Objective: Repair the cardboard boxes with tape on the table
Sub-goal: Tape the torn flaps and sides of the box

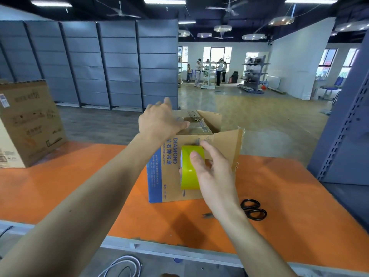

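Tape roll (190, 170), yellow-green, is gripped between the thumb and curled fingers of the right hand (215, 176) and held against the near side of the cardboard box (159, 176). Its top is pressed by the straight fingers of the left hand (159, 120). The box is stood toward the far edge of the orange table (79, 186). Black scissors (253, 209) are laid nearer the right edge, and a larger box (30, 124) is stood at the far left corner.

Bare arms, both in view from near the elbow down to the wrist. Left forearm (89, 196) long and slender, with one small dark mole (70, 211) on its upper side. Right forearm (251, 236) smooth. Left hand (159, 120) and right hand (214, 172) bare as well; short, trimmed nails on the right fingers (196, 158).
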